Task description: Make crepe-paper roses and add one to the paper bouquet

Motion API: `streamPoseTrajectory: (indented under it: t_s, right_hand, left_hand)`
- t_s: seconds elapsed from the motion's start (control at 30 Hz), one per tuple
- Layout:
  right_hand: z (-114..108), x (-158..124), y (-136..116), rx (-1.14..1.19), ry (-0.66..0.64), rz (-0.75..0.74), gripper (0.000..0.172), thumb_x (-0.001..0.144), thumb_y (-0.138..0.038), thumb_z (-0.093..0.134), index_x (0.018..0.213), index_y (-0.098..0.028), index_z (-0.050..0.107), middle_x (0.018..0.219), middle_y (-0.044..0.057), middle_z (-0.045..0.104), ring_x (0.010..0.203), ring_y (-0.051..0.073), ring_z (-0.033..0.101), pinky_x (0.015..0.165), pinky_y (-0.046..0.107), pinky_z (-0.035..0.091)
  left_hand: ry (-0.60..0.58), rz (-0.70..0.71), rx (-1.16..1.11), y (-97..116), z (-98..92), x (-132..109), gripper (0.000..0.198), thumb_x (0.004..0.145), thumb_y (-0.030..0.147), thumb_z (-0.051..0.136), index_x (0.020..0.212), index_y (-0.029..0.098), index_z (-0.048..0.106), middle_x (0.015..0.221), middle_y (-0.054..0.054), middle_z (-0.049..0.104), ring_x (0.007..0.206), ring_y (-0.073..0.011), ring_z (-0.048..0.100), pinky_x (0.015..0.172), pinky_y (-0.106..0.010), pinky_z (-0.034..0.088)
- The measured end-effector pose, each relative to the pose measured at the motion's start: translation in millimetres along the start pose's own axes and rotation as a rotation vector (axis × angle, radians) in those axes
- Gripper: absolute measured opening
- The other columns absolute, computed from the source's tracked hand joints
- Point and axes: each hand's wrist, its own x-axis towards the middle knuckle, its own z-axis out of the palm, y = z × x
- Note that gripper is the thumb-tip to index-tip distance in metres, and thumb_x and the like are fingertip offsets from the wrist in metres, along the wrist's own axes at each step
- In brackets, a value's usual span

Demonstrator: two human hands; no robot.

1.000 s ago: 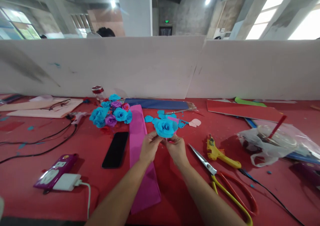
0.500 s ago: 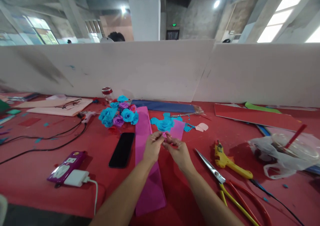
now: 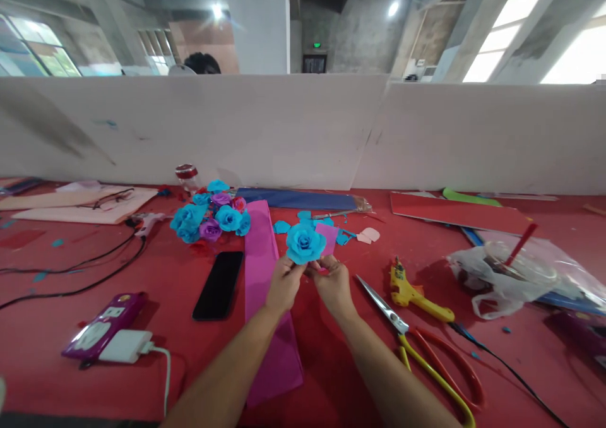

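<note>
A blue paper rose (image 3: 305, 242) stands upright just above the red table (image 3: 71, 270), held at its base between both hands. My left hand (image 3: 283, 284) pinches the base from the left and my right hand (image 3: 334, 283) pinches it from the right, fingers closed. A small pink paper piece (image 3: 327, 236) shows behind the rose. Under my left forearm lies a long pink paper strip (image 3: 265, 289). Loose blue petals (image 3: 284, 226) lie beyond the rose.
A bunch of blue and purple paper roses (image 3: 211, 216) lies left of centre, a black phone (image 3: 218, 284) beside it. Scissors (image 3: 411, 336) and a yellow glue gun (image 3: 411, 292) lie to the right, a plastic bag with a cup (image 3: 506, 270) farther right. Power strip (image 3: 101, 327) and cables at left.
The rose was lowered and tipped away from me half a second ago; it is raised again and faces me. Both hands stay pinched at its base.
</note>
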Motion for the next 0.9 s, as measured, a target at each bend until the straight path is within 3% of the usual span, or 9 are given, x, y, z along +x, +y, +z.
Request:
streamPoseTrajectory:
  t_s: [0.1,0.2,0.3,0.47,0.6,0.73,0.9]
  right_hand:
    - [-0.9,0.7,0.1,-0.034,0.044,0.01,0.014,0.067,-0.031,0.067,0.06,-0.019,0.067,0.068,0.003,0.066,0.07,0.019,0.058,0.069,0.031,0.046]
    - [-0.1,0.1,-2.8,-0.038,0.102,0.027,0.015,0.064,-0.034,0.07,0.061,-0.019,0.068,0.069,0.003,0.068,0.07,0.02,0.06,0.07,0.032,0.047]
    - [2.2,-2.1,-7.4,-0.051,0.051,0.017,0.016,0.066,-0.036,0.07,0.067,-0.02,0.071,0.072,0.004,0.069,0.073,0.022,0.062,0.07,0.033,0.047]
    - [3.9,-4.8,-11.3,-0.067,-0.057,-0.036,0.019,0.073,-0.037,0.065,0.072,-0.02,0.073,0.074,0.005,0.071,0.075,0.023,0.063,0.071,0.034,0.047]
    - [1.6,-2.3,-6.4,-0.085,-0.036,-0.007,0.021,0.072,-0.037,0.066,0.063,-0.018,0.07,0.067,0.004,0.068,0.067,0.021,0.061,0.065,0.032,0.047]
    - [-0.6,0.0,0.2,-0.025,0.026,0.027,0.018,0.069,-0.036,0.068,0.066,-0.018,0.07,0.071,0.004,0.069,0.07,0.02,0.061,0.069,0.032,0.048]
    - [0.2,-2.4,0.4,-0.015,0.034,0.026,0.019,0.069,-0.036,0.069,0.069,-0.017,0.069,0.068,0.003,0.067,0.067,0.018,0.058,0.069,0.031,0.047]
  left_hand:
    - [-0.001,-0.035,-0.03,1.7,0.0,0.3,0.016,0.077,0.03,0.064,0.086,0.019,0.071,0.086,-0.003,0.074,0.083,-0.0199,0.066,0.084,-0.034,0.049]
    - [0.071,-0.041,-0.04,4.5,-0.3,1.2,0.013,0.073,0.029,0.067,0.08,0.019,0.072,0.082,-0.002,0.074,0.081,-0.02,0.066,0.081,-0.034,0.049]
    - [0.093,-0.059,-0.062,7.3,-2.9,3.5,0.011,0.074,0.027,0.065,0.071,0.019,0.071,0.074,-0.002,0.073,0.075,-0.0195,0.067,0.077,-0.033,0.05]
    - [0.094,-0.058,-0.02,12.6,-6.6,5.4,0.013,0.077,0.025,0.061,0.074,0.018,0.071,0.071,-0.003,0.072,0.075,-0.0186,0.067,0.075,-0.031,0.05]
    - [0.052,-0.062,-0.022,11.7,-2.5,2.8,0.016,0.08,0.027,0.059,0.072,0.018,0.07,0.075,-0.004,0.073,0.082,-0.0194,0.067,0.081,-0.032,0.049]
    - [0.008,-0.083,-0.12,5.0,2.5,0.7,0.015,0.077,0.03,0.063,0.074,0.017,0.07,0.08,-0.006,0.074,0.084,-0.0208,0.067,0.084,-0.034,0.049]
    - [0.073,-0.109,-0.183,-0.1,2.8,1.0,0.012,0.071,0.027,0.07,0.077,0.017,0.069,0.077,-0.004,0.073,0.079,-0.0197,0.068,0.082,-0.034,0.049]
